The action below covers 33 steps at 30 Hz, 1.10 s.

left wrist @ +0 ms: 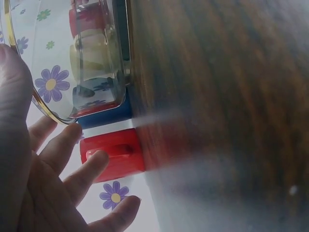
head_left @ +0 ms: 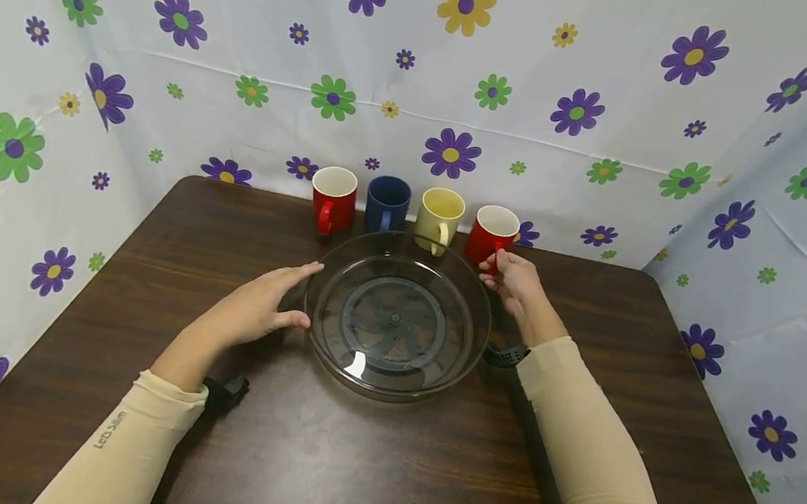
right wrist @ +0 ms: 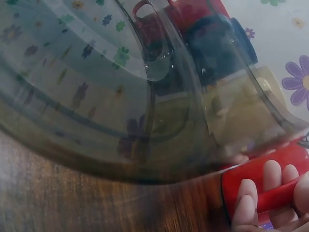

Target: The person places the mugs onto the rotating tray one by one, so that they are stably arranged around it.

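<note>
A large round smoky see-through dish (head_left: 395, 322) stands on the table in the head view. My left hand (head_left: 257, 305) is at its left side, fingers extended and thumb apart; in the left wrist view the fingertips come right up to the dish's rim (left wrist: 41, 99). On the dish's far right, my right hand (head_left: 518, 287) grips the handle of a red mug (head_left: 483, 245) with a white inside. The right wrist view shows the fingers curled round that handle, the red mug (right wrist: 236, 179) lying just past the dish's edge (right wrist: 145, 176).
Behind the dish, in a row with the gripped mug, stand a second red mug (head_left: 334, 201), a blue mug (head_left: 389, 200) and a pale yellow mug (head_left: 442, 210). A white curtain (head_left: 402, 16) with flower prints surrounds the dark wooden table (head_left: 345, 480) at the back and sides.
</note>
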Motion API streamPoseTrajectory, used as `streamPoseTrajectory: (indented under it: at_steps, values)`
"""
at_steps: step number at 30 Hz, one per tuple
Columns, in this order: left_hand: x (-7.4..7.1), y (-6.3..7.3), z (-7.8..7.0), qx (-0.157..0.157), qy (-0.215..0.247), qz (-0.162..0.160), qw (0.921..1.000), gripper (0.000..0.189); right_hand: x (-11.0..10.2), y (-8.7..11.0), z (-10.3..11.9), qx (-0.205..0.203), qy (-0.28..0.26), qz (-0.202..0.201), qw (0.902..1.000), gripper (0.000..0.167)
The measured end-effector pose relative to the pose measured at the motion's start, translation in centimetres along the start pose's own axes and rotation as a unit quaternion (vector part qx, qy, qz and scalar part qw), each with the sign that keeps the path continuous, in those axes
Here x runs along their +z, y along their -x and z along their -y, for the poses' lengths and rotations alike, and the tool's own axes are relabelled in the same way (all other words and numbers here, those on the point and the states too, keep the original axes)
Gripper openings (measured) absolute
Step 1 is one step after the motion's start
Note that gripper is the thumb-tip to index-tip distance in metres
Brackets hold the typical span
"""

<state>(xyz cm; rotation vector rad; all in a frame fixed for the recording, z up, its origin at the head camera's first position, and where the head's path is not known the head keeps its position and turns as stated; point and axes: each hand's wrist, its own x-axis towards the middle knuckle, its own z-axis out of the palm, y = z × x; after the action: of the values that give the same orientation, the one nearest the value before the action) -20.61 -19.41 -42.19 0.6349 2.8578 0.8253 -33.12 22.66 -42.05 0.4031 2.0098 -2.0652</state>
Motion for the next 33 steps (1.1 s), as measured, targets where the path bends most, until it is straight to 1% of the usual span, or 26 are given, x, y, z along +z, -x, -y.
streamPoseTrajectory:
  at_steps: [5, 9, 14, 18, 21, 27, 29, 33]
  values:
    - [0.1, 0.0, 0.1, 0.0, 0.001, 0.0, 1.0, 0.091, 0.1, 0.1, 0.0, -0.017, 0.006, 0.007, 0.9998, 0.03]
    - [0.1, 0.1, 0.3, 0.006, 0.001, -0.001, 1.0, 0.091, 0.4, 0.2, 0.0, -0.026, 0.009, -0.006, 0.9996, 0.03]
    - [0.0, 0.4, 0.4, 0.008, -0.007, -0.004, 0.9999, 0.088, 0.6, 0.3, -0.1, -0.024, 0.014, -0.002, 0.9996, 0.03]
    - [0.1, 0.2, 0.0, 0.018, -0.006, -0.002, 0.9998, 0.087, -0.1, 0.6, 0.1, -0.029, 0.02, -0.015, 0.9993, 0.03]
    - [0.2, 0.1, 0.1, 0.022, -0.004, -0.005, 0.9997, 0.088, -0.1, 0.9, 0.5, -0.035, 0.02, -0.018, 0.999, 0.031]
    - [0.3, -0.1, 0.2, 0.022, -0.005, -0.009, 0.9997, 0.089, -0.6, 1.2, 1.2, -0.041, -0.001, -0.013, 0.9991, 0.03]
    - [0.3, 0.0, 0.2, 0.021, -0.004, -0.007, 0.9997, 0.089, -0.8, 1.4, 1.3, -0.04, -0.01, -0.014, 0.9991, 0.03]
    - [0.4, 0.2, 0.4, 0.018, -0.004, -0.005, 0.9998, 0.089, -1.1, 2.0, 1.5, -0.043, -0.011, -0.011, 0.999, 0.031]
